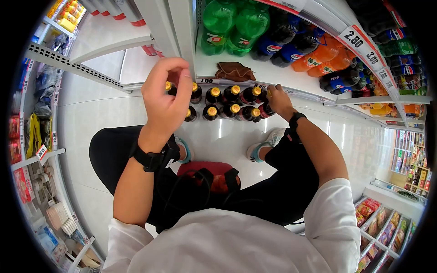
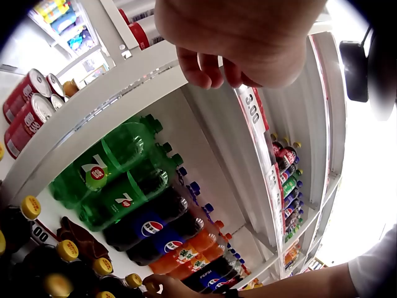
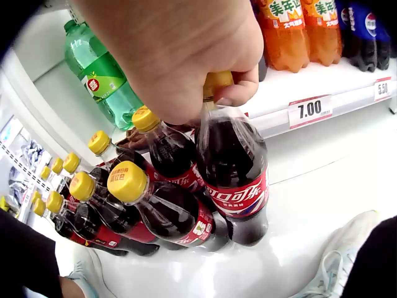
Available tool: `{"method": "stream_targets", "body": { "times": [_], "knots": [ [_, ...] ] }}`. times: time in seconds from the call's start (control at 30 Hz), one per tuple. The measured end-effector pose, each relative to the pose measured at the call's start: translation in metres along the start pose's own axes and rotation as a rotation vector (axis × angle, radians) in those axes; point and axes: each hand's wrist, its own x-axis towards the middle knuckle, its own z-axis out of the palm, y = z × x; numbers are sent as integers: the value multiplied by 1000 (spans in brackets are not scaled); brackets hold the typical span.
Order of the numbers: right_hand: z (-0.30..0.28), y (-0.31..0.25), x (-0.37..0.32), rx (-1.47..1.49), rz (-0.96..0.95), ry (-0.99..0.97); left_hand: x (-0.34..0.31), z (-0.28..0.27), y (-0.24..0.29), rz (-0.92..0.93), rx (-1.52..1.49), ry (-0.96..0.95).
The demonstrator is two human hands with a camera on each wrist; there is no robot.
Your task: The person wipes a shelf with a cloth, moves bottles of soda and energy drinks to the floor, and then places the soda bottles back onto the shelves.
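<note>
My right hand (image 1: 281,101) grips a cola bottle (image 3: 236,158) by its yellow cap, at the right end of a group of bottles on the floor. The bottle stands nearly upright, its red label facing the right wrist camera. Beside it, several more yellow-capped cola bottles (image 3: 162,211) are lined up in two rows in front of the lower shelf. Raised over the left end of those rows, my left hand (image 1: 165,98) holds nothing, its fingers loosely bent. A crumpled brown cloth (image 1: 234,72) lies on the shelf edge behind the bottles.
Green soda bottles (image 1: 218,27), dark cola bottles (image 1: 268,43) and orange soda bottles (image 1: 318,57) fill the lower shelf. A white shelf post (image 1: 175,32) rises near my left hand. A red object (image 1: 205,169) sits on the floor between my feet.
</note>
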Motion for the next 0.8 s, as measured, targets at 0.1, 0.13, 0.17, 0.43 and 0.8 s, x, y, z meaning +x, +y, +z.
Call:
{"method": "stream_targets", "body": {
  "times": [0.1, 0.13, 0.17, 0.43, 0.8],
  "knots": [
    [7, 0, -3, 95, 44, 52, 1, 2, 1, 6, -6, -15],
    [9, -2, -4, 93, 43, 49, 1, 2, 1, 4, -6, -13],
    [11, -4, -5, 152, 68, 57, 1, 2, 1, 10, -9, -13],
    [30, 2, -10, 260, 51, 110, 0, -1, 2, 12, -10, -6],
    [21, -3, -8, 320, 90, -4, -1, -1, 0, 2, -5, -14]
  ]
}}
